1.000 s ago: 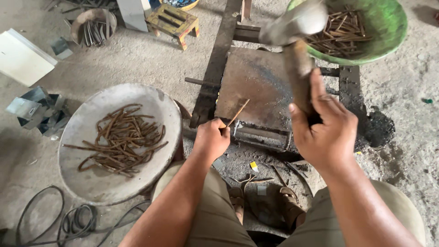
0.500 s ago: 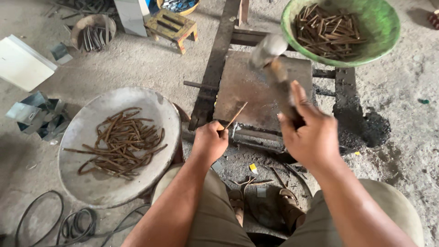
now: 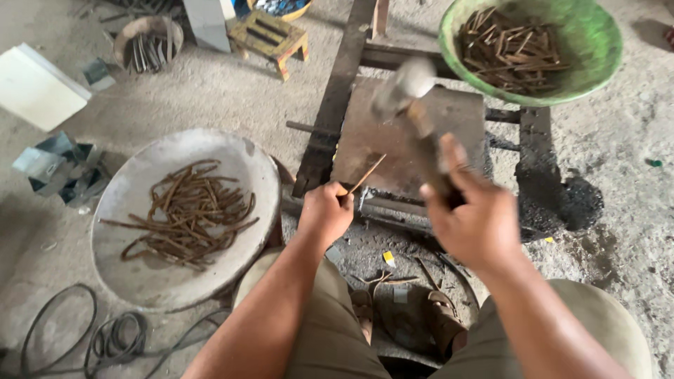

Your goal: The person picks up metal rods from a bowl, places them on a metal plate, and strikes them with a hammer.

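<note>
The hammer [image 3: 411,105] is smeared by motion blur, its head shapeless, and the right hand [image 3: 477,217] covers the lower handle. The left hand [image 3: 324,210] hides the near end of the thin rod [image 3: 366,173]. The green bowl [image 3: 547,49] is cut off by the top edge, as is the cable [image 3: 105,337] by the bottom.

Rust-brown bent nails [image 3: 184,219] fill a pale grey basin [image 3: 232,156] at left. A green bowl [image 3: 590,56], upper right, holds more brown nails. The steel plate [image 3: 393,151] is rusty brown; a small stool [image 3: 270,38] is yellow.
</note>
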